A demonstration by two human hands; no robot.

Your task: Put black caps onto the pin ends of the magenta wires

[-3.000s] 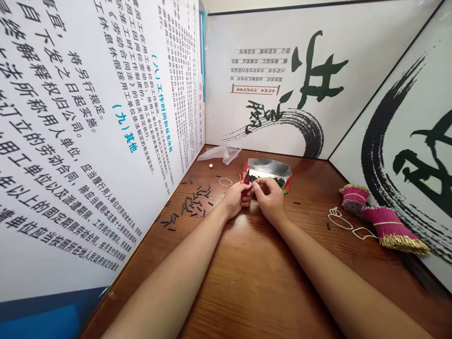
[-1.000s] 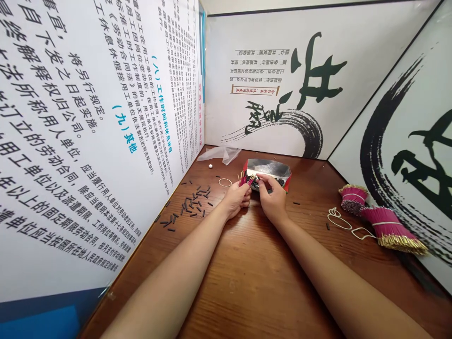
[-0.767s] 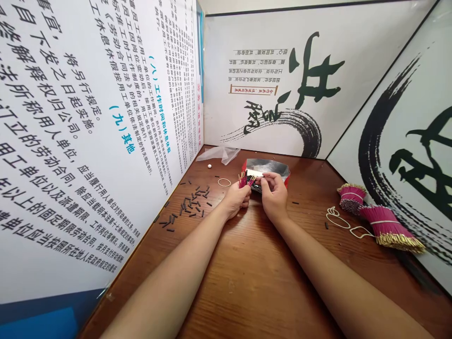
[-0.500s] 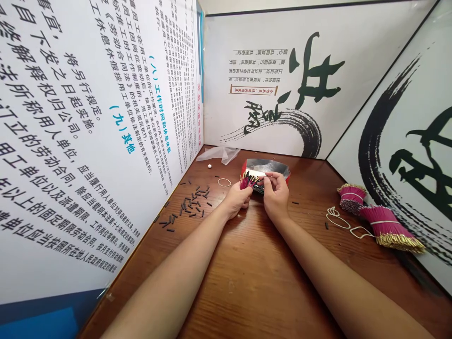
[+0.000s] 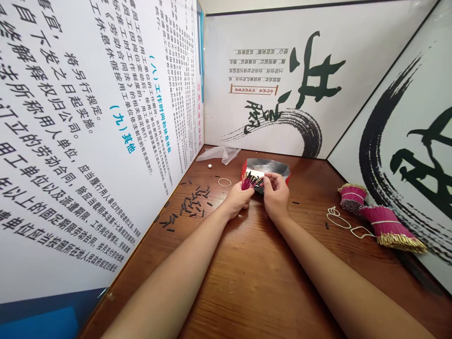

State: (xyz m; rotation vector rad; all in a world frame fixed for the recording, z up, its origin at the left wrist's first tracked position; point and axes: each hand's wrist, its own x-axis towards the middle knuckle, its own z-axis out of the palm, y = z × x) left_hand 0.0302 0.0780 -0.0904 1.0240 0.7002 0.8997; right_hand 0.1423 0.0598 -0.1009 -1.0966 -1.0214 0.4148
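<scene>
My left hand [image 5: 238, 199] is closed around a small bunch of magenta wires [image 5: 248, 181], whose upper ends show gold tips and black pieces. Close on its right, my right hand [image 5: 276, 191] has thumb and index finger pinched together at the tips of the bunch; whatever lies between them is too small to make out. Behind both hands stands a red box with a silvery inside [image 5: 266, 165], and black pieces [image 5: 260, 189] show in it, partly covered by the fingers.
Loose black tubes [image 5: 190, 205] lie scattered at the left, near a rubber band [image 5: 224, 182] and a clear plastic bag [image 5: 221, 153]. Two tied magenta wire bundles [image 5: 388, 221] and pale rubber bands [image 5: 337, 219] are at the right. Printed panels [image 5: 268, 28] wall the table.
My right fingertips have shifted very slightly at the bunch. More black now shows among the wire tips. The forearms are nearly unmoved.
</scene>
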